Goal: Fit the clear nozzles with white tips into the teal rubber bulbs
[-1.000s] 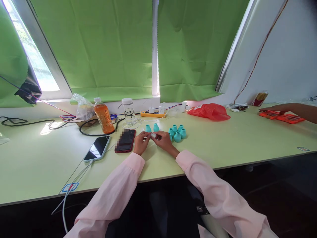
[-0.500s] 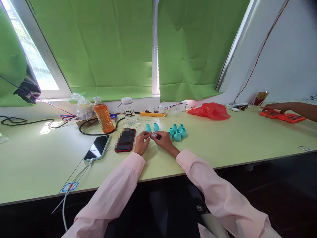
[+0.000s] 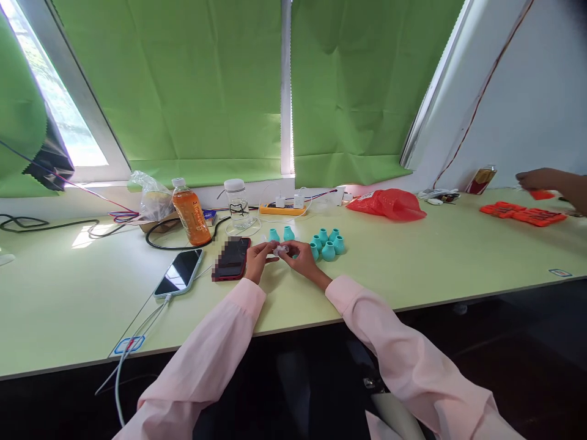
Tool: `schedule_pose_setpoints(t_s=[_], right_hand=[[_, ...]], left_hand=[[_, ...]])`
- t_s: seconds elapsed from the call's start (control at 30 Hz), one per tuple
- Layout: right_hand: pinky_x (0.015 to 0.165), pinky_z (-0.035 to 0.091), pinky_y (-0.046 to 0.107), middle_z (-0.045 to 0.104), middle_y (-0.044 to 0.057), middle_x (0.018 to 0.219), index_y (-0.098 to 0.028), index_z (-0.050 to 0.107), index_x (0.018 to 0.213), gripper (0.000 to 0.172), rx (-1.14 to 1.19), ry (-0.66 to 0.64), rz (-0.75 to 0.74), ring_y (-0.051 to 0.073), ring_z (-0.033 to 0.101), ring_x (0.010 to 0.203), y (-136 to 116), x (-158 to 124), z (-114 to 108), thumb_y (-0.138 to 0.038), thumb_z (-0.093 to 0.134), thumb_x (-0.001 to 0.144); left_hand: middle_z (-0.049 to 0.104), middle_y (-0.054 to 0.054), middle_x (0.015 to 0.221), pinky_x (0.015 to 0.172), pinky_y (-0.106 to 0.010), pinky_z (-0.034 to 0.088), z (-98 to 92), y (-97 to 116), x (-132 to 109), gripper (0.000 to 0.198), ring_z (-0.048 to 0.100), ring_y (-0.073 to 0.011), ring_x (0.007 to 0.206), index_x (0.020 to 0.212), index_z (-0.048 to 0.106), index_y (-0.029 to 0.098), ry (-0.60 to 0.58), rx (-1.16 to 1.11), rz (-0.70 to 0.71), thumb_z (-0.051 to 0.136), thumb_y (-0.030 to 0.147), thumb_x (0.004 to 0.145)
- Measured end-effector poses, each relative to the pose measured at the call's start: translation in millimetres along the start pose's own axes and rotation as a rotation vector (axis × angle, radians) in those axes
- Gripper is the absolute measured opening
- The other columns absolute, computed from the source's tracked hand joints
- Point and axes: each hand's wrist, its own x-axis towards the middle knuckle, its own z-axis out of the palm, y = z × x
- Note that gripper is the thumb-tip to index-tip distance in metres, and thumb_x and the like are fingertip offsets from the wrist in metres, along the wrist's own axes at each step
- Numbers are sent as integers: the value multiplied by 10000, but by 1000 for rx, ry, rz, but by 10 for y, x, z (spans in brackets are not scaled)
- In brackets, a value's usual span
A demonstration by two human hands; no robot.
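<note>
Between the fingertips of both my hands is a small whitish, translucent piece (image 3: 280, 249), too small to name surely. My left hand (image 3: 258, 261) pinches its left side, with the lower fingers stretched out. My right hand (image 3: 301, 259) grips it from the right, thumb and fingers closed. Right behind my hands stand two small turquoise vase-shaped pieces (image 3: 288, 233) with open tops. A cluster of several more turquoise pieces (image 3: 328, 251) stands just right of my right hand, which partly hides some of them.
Left of my hands lie a dark phone with a red edge (image 3: 232, 259) and a charging phone (image 3: 178, 273). Behind stand an orange drink bottle (image 3: 191, 214), a clear jar (image 3: 238, 206), a yellow power strip (image 3: 282, 210) and a red plastic bag (image 3: 389, 205). At far right another person's hand (image 3: 541, 179) is above orange pieces (image 3: 523, 212).
My fingers have shifted on the small piece, and its whitish body now shows more. My left hand moved slightly left. The other person's hand lifted off the orange pieces, holding something orange-red.
</note>
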Motion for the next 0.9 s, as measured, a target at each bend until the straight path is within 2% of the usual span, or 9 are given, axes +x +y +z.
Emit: schedule_pose_setpoints(t_s=[0.2,0.4,0.5,0.63,0.73,0.9], right_hand=[[482,434,190,582,1,603,-142,605,793,173,1,-54,-26,93,515,518,-56,0,-39,-239,497,700],[466,414,184,538,-22,597,-158,539,816,169,-74,-33,-72,80,481,491,-38,-14,-48,-225,498,666],[485,409,193,507,-31,598,-171,491,834,179,-152,8,-87,83,468,495,-17,-1,-102,-241,482,669],[596,395,244,522,8,672,-171,483,785,134,-317,80,-83,117,479,591,-1,62,-256,-231,461,667],[682,343,296,547,42,736,-161,503,782,145,-461,101,-57,153,482,675,7,116,-365,-220,473,653],[730,261,327,591,43,716,-170,566,697,113,-653,-47,-21,195,493,757,29,140,-388,-246,542,616]], left_hand=[[600,-57,637,532,-301,497,-35,-5,29,315,572,-135,536,743,637,91,-118,-134,-216,668,353,572],[627,-68,710,571,-267,491,-54,6,46,247,586,-123,586,720,638,96,-133,-274,-299,710,245,537],[626,-52,701,584,-243,491,-65,22,50,229,587,-110,593,746,634,104,-106,-326,-314,703,218,560],[615,-37,696,620,-240,500,-75,14,73,229,587,-100,603,849,610,122,-82,-373,-341,648,224,648],[602,-50,671,607,-250,505,-64,-3,82,185,578,-102,581,819,595,103,-97,-381,-381,604,248,703],[580,-59,644,508,-223,488,-40,31,49,226,559,-101,538,838,575,79,-219,-387,-441,576,279,733]])
